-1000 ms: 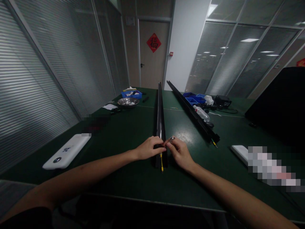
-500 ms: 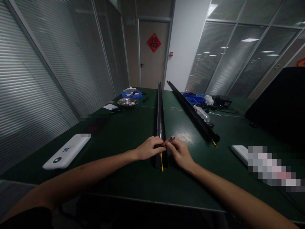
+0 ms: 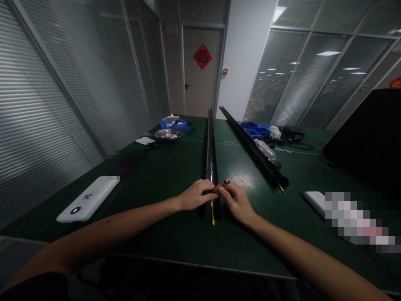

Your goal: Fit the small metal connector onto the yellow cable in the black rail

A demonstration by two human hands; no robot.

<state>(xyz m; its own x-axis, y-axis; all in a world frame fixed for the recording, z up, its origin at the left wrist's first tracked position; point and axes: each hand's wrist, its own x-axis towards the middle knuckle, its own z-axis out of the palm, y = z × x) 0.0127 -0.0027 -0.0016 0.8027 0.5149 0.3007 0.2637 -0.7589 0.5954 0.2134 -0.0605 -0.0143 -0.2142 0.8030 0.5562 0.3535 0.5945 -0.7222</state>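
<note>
A long black rail point(image 3: 210, 150) lies lengthwise down the middle of the dark green table point(image 3: 163, 175), its near end under my hands. My left hand point(image 3: 196, 195) curls over the rail's near end, fingers closed on it. My right hand point(image 3: 235, 199) meets it from the right, fingers pinched round a small metal-tipped tool point(image 3: 225, 182) that I cannot name. A thin yellow wire point(image 3: 212, 212) hangs out of the rail's near end, just below my fingertips.
A second black rail point(image 3: 255, 150) lies diagonally to the right, with a clear bottle point(image 3: 265, 149) and blue bins point(image 3: 255, 129) beside it. A steel bowl point(image 3: 168, 133) and blue tray point(image 3: 173, 123) sit far left. A white device point(image 3: 88, 197) rests near left, a white slab point(image 3: 315, 200) near right.
</note>
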